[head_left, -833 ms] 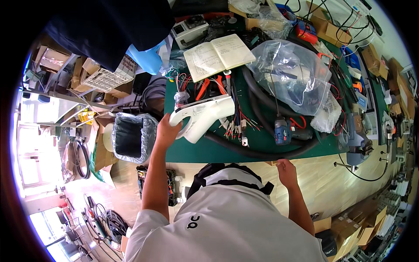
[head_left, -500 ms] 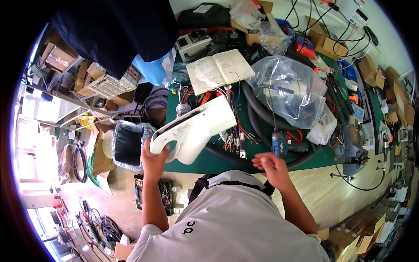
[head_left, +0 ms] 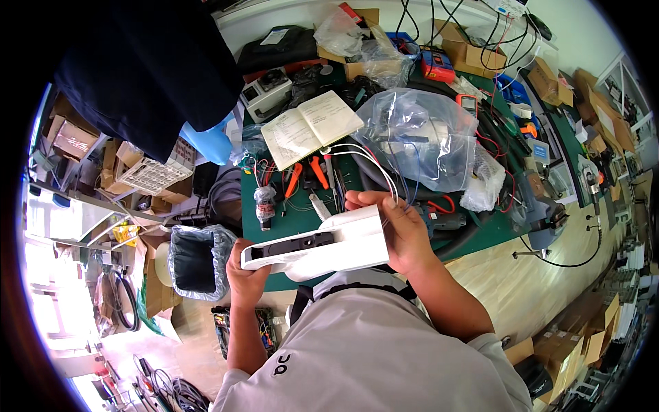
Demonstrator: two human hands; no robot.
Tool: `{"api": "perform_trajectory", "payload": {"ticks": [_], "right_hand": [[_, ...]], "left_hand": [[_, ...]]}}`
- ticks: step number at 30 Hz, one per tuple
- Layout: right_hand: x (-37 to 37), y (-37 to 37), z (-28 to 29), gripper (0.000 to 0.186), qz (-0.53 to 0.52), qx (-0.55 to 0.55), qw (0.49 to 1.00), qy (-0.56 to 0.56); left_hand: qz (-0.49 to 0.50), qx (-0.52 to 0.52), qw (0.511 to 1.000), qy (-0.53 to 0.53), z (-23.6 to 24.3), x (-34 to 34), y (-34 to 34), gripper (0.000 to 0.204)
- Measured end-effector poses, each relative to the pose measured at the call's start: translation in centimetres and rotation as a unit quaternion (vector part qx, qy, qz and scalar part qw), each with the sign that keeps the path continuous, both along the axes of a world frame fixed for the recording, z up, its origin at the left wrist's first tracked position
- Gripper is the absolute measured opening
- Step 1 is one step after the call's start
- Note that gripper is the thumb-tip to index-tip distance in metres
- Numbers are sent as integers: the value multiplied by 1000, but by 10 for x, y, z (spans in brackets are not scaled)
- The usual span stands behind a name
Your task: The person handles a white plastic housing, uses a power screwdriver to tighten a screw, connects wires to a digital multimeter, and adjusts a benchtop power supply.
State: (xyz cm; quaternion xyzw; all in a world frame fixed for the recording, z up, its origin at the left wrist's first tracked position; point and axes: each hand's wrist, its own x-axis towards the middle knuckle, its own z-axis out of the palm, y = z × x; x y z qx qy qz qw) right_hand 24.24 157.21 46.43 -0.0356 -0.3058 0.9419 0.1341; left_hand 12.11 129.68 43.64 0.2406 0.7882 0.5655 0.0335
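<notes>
A white plastic housing [head_left: 357, 247] with a black inset along its upper face is held level in front of my body. My left hand [head_left: 247, 273] is wrapped round its left, handle end. At the far right end my right hand [head_left: 410, 240] is closed, thumb and fingers at the thin white wires [head_left: 386, 175] beside the housing. Part of the grip is hidden, so I cannot tell if it also presses on the housing. Orange-handled pliers [head_left: 294, 180] and a small wrapped part [head_left: 264, 206] lie beyond it on the green bench.
An open notebook [head_left: 312, 129] lies behind the tools. A clear plastic bag [head_left: 419, 137], thick black cables and a red-and-blue box [head_left: 438, 65] crowd the bench's right and back. A lined bin [head_left: 199, 257] stands at left, near an open tool case [head_left: 237, 329] on the floor.
My right hand has moved from the bench's front edge to the housing's right end and closed at the wires. The housing has turned from slanting upward to level, its black inset side now facing up.
</notes>
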Motion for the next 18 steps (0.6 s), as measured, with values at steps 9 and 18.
{"api": "perform_trajectory", "payload": {"ticks": [9,18], "right_hand": [[11,6,6,34,-76,51,996,-4],[20,8,11,38,-176,207,951,-148]], "left_hand": [[-11,14,997,-74,-7,-2,9,30],[-38,33,994,-101,-14,-14,11,31]]}}
